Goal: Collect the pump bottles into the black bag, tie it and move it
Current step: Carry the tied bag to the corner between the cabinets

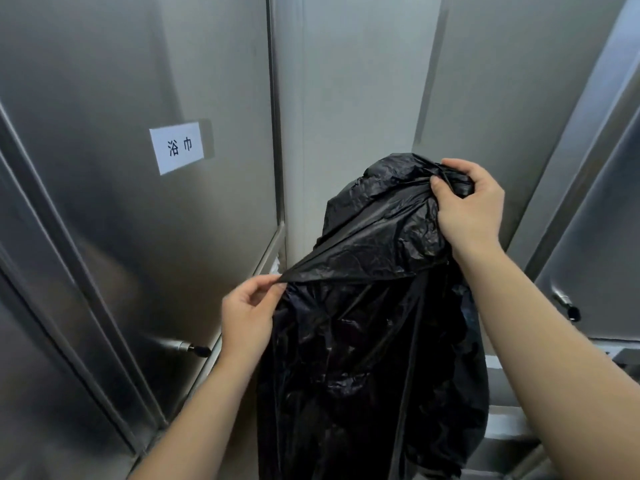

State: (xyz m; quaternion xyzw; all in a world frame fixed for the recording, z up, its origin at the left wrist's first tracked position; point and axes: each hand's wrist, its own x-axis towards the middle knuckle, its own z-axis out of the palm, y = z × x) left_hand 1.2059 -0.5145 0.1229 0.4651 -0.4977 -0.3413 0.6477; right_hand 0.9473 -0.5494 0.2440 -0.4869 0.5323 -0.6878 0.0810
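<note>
A large black plastic bag (367,341) hangs in front of me, filling the lower middle of the head view. My right hand (467,206) grips a bunched part of its top, held high. My left hand (247,313) pinches a stretched corner of the bag's rim lower down and to the left, pulling the plastic taut between both hands. No pump bottles are visible; whatever the bag holds is hidden by the dark plastic.
Stainless steel cabinet doors surround me: one on the left (138,202) bears a white paper label (176,147) and a key in its lock (197,349). Another steel door on the right has a lock (568,308). A grey wall (353,116) stands behind the bag.
</note>
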